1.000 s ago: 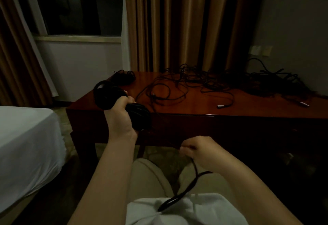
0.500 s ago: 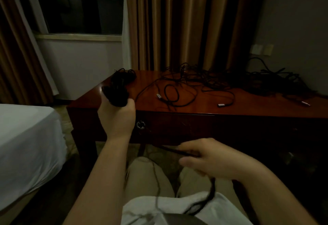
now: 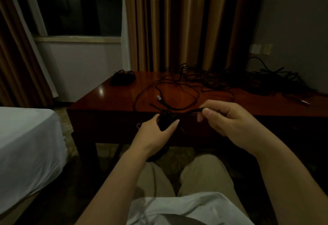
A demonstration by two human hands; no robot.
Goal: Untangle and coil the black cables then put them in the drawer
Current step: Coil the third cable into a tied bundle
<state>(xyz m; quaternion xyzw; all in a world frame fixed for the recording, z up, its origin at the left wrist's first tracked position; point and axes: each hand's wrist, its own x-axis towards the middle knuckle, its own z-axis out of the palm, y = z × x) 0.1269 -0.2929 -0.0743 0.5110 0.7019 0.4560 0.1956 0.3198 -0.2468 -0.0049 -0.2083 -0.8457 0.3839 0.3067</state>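
2 hands up front of tabletop (image 3: 113,98): left hand (image 3: 156,132) gripping coiled cable bundle (image 3: 166,121), right hand (image 3: 229,118) pinching loose cable end (image 3: 193,110) betw. thumb & fingers. More tangled cables (image 3: 239,81) across tabletop rear; small coil (image 3: 122,79) at far-left corner.

Dim room, non-task items
Bed (image 3: 26,145) left of desk (image 3: 110,98); curtains (image 3: 177,22) and window (image 3: 76,6) behind.
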